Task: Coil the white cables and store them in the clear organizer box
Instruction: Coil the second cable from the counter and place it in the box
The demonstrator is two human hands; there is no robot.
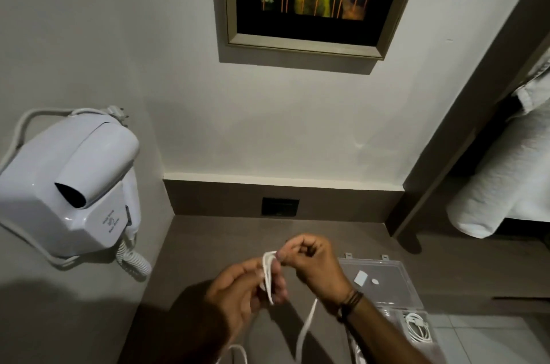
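A white cable [268, 277] is folded into a few loops between both hands, above a grey-brown countertop [208, 244]. My left hand [238, 289] grips the lower part of the loops. Pinching the top of the loops is my right hand [315, 265], which wears a dark wristband. The loose tail of the cable [305, 331] hangs down toward the bottom edge. To the right lies the clear organizer box [395, 283], lid open, with another coiled white cable [416, 329] in a front compartment.
A white wall-mounted hair dryer [71, 185] with a curly cord juts out at the left. A dark wall socket [279, 206] sits in the backsplash. A framed picture [312, 0] hangs above. White fabric [506, 173] hangs at the right.
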